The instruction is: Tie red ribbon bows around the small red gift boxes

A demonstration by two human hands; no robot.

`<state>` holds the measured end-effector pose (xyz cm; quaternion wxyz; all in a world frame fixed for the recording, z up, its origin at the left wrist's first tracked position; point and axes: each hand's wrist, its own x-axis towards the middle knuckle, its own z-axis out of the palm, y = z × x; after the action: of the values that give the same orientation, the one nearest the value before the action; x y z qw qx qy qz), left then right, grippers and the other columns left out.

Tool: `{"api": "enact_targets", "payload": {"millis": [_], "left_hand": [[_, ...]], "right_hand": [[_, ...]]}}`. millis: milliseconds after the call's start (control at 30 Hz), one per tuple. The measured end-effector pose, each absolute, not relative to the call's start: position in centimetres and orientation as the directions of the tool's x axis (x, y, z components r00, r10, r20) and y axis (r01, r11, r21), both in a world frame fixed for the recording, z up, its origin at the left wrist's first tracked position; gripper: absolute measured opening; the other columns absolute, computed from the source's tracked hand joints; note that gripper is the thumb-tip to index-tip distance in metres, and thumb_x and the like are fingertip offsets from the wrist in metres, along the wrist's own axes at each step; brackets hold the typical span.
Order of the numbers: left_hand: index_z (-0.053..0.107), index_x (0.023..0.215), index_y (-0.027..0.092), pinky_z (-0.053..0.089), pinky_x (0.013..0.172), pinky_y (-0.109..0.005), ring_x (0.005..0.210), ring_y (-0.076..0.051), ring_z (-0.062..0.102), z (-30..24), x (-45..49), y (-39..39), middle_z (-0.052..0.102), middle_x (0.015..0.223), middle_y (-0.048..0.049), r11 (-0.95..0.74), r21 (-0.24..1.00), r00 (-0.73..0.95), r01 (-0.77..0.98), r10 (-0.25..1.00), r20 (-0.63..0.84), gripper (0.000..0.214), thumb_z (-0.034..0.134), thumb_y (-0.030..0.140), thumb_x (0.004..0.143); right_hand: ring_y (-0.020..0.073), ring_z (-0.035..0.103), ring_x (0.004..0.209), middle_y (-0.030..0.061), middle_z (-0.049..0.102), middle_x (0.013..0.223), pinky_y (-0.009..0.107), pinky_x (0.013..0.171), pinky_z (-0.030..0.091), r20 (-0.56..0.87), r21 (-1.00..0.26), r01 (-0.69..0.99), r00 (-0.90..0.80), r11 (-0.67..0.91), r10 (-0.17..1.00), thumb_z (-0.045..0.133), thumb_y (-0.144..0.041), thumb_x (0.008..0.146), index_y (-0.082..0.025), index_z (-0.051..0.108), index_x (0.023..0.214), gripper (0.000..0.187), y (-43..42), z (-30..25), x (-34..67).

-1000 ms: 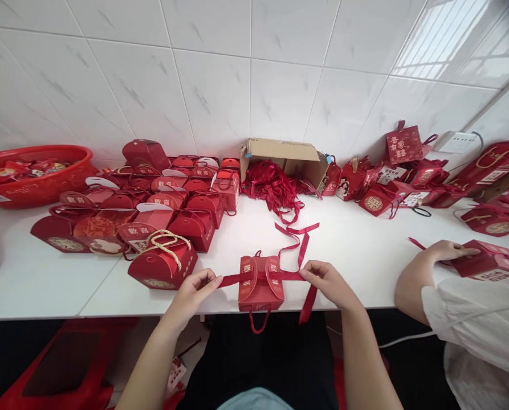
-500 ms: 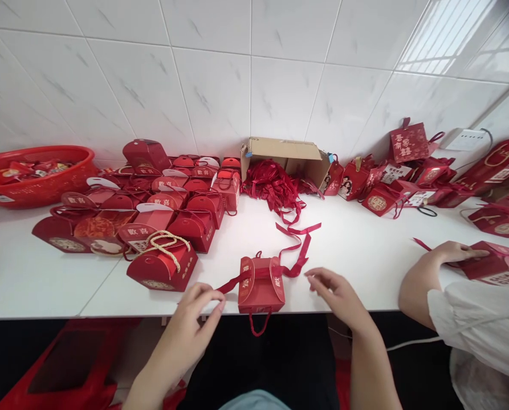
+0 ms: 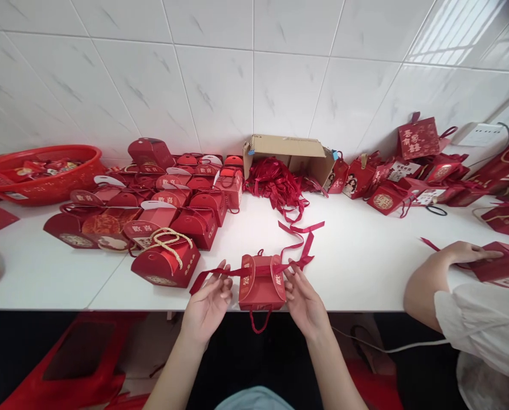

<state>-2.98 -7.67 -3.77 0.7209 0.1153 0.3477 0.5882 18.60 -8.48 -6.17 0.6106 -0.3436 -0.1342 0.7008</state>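
A small red gift box (image 3: 261, 293) lies at the table's front edge, its twisted red cord handle hanging over the edge. A dark red ribbon (image 3: 299, 263) runs across the top through its flaps. The ribbon's left end is short; the longer right end trails back over the table. My left hand (image 3: 208, 304) is palm up left of the box, fingers loosely curled and apart, with the ribbon passing over them. My right hand (image 3: 304, 302) is open at the box's right side, fingertips at the ribbon; whether they press on the box I cannot tell.
Rows of red gift boxes (image 3: 164, 262) stand to the left, beside a red basin (image 3: 40, 191) of wrapped sweets. A cardboard carton (image 3: 286, 145) spills ribbons (image 3: 275, 182) at the back. On the right, a co-worker's hand (image 3: 459, 253) rests at another red box (image 3: 496, 262).
My left hand has turned palm up and the ribbon's left end now lies over its fingers. My right hand has moved left to the box. A red box has appeared at the far left.
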Motion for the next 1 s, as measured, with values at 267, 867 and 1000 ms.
{"api": "enact_targets", "payload": {"millis": [267,867,1000], "left_hand": [[0.059,0.066,0.014,0.049,0.049,-0.015,0.061,-0.010,0.061,-3.8,-2.1,-7.9,0.059,0.061,-0.0027,0.240,0.443,-0.026,-0.864,0.857,-0.514,0.022,0.050,0.010,0.086],[0.065,0.067,0.012,0.055,0.071,-0.033,0.074,-0.020,0.067,-3.4,-2.8,-8.4,0.067,0.065,-0.0047,0.017,0.896,-0.334,-0.443,0.925,-0.182,0.039,0.067,0.050,0.076],[0.066,0.074,0.014,0.056,0.070,-0.034,0.074,-0.019,0.067,-2.3,-3.6,-7.7,0.068,0.070,-0.0026,-0.115,0.958,-0.501,-0.264,0.865,-0.035,0.034,0.067,0.048,0.077]], "right_hand": [[0.0082,0.059,0.063,-0.0037,0.058,0.068,0.019,0.053,0.051,-0.364,-0.366,-0.910,-0.055,-0.197,0.930,0.068,-0.019,0.079,-0.024,0.063,0.079,0.006,-7.8,-6.0,18.4],[0.0084,0.056,0.057,-0.0056,0.060,0.065,0.023,0.052,0.048,-0.307,-0.508,-0.861,0.205,0.022,0.929,0.071,-0.028,0.076,-0.024,0.062,0.077,0.009,-8.7,-4.9,22.2],[0.0090,0.055,0.055,-0.0060,0.058,0.060,0.024,0.052,0.047,-0.284,-0.572,-0.814,0.311,0.100,0.907,0.070,-0.031,0.076,-0.023,0.062,0.072,0.012,-8.4,-4.4,22.6]]}}
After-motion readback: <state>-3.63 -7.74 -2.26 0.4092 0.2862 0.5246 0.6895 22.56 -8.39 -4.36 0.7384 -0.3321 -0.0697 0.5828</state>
